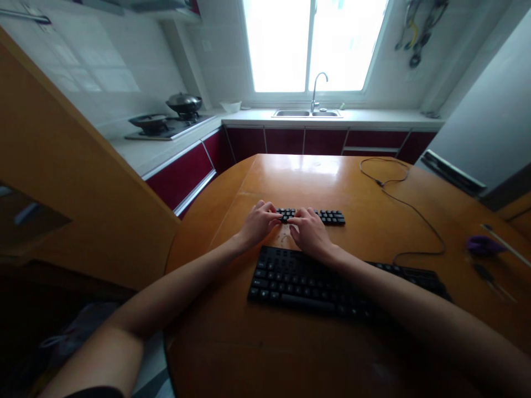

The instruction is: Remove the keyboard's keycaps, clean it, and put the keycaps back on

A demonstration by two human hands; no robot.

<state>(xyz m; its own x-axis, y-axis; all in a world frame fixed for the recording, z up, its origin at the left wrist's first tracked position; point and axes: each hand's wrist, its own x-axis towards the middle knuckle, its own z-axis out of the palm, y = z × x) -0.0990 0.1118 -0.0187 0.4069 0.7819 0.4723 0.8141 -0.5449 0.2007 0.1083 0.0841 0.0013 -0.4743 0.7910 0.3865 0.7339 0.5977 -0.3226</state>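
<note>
A black keyboard (307,284) lies on the round wooden table (340,182), near me. Just beyond it sits a narrow black strip of loose keycaps (327,216). My left hand (258,224) rests with curled fingers at the left end of that strip. My right hand (309,231) is beside it, its fingertips pinched together on one small key at the strip. Both forearms reach over the table, the right one crossing the keyboard's right half.
A black cable (409,207) loops across the table's right side. A purple tool (481,244) and thin sticks lie at the far right. Behind are a red-fronted counter, a sink (307,113), a stove with pans (166,122), and a wooden panel (62,182) at left.
</note>
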